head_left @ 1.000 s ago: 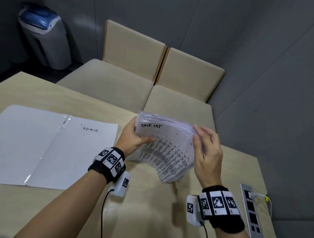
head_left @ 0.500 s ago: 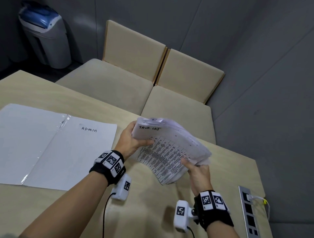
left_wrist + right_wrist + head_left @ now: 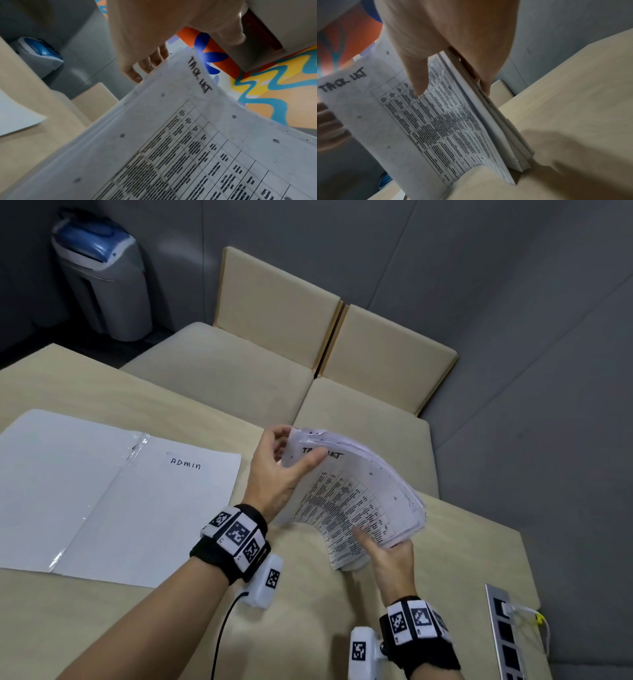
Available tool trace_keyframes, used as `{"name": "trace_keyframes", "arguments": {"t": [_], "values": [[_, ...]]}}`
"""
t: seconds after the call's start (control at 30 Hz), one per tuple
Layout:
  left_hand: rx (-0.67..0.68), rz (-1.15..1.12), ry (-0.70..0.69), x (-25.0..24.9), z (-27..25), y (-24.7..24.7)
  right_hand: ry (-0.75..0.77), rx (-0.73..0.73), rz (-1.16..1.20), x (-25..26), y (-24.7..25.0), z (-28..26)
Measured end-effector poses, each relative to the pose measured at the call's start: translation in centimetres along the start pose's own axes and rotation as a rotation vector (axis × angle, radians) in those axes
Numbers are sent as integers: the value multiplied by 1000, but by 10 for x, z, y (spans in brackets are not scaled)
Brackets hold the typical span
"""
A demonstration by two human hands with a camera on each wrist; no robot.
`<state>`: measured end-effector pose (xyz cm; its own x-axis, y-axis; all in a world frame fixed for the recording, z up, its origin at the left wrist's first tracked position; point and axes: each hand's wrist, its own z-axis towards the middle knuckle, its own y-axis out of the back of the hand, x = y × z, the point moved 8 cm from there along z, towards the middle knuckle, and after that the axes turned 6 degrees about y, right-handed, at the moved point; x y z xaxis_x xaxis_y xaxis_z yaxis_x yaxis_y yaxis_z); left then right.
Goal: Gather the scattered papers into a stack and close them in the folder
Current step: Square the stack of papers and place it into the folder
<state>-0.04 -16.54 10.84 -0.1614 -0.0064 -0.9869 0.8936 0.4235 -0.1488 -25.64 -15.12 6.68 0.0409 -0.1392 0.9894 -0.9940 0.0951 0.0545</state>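
A thick stack of printed papers (image 3: pixel 359 501), top sheet headed "TASK LIST", stands tilted with its lower edge on the table (image 3: pixel 137 628). My left hand (image 3: pixel 294 451) holds its upper left corner, with the fingers (image 3: pixel 145 65) behind the sheets and the thumb in front over the title. My right hand (image 3: pixel 380 542) pinches the lower right edge of the paper stack (image 3: pixel 436 128), thumb (image 3: pixel 418 81) on the printed face and the other fingers behind. The white folder (image 3: pixel 102 491), labelled "ADMIN", lies open and flat on the table to the left, with nothing in it.
A power socket strip (image 3: pixel 503 631) with a plugged-in cable sits in the table at the right, near my right wrist. Two beige chairs (image 3: pixel 239 371) stand beyond the table's far edge. A grey bin with a blue lid (image 3: pixel 102 275) is in the far left corner.
My right hand has slid from the stack's upper right edge down to its lower right edge. The left thumb has moved up over the title, and the stack leans further right.
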Motion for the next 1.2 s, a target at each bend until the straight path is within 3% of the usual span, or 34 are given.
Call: {"name": "trace_keyframes", "arguments": {"t": [0.3, 0.43, 0.5, 0.53, 0.6, 0.67, 0.7, 0.77, 0.83, 0.93, 1.03, 1.13, 1.2], "values": [[-193, 103, -7, -12, 9, -10, 18, 48, 83, 9, -7, -5], [-144, 87, 19, -16, 9, -13, 48, 86, -21, 7, -9, -4], [-129, 189, 38, -18, 7, -10, 34, 59, -43, 10, -6, -4], [-156, 303, -30, -27, 5, -5, 52, 50, -80, 14, -3, -3], [-144, 583, -326, -60, -5, -4, 130, 82, -275, 21, 3, 4], [56, 858, -592, -79, -17, -21, 280, 161, -570, 37, 5, 12], [168, 964, -626, -77, -20, -28, 383, 210, -676, 48, 5, 14], [291, 1056, -578, -64, -21, -32, 586, 294, -780, 76, -1, 12], [266, 936, -521, -57, -19, -22, 701, 312, -794, 99, -1, 8], [254, 627, -395, -46, -16, -4, 699, 115, -684, 118, 25, 8], [266, 264, -189, -25, -9, 18, 448, -88, -476, 96, 67, 23], [265, 57, 0, -4, -8, 32, 164, 102, -99, 48, 62, 32], [257, -10, 82, 9, -11, 33, 100, 140, -40, 32, 50, 27]]}}
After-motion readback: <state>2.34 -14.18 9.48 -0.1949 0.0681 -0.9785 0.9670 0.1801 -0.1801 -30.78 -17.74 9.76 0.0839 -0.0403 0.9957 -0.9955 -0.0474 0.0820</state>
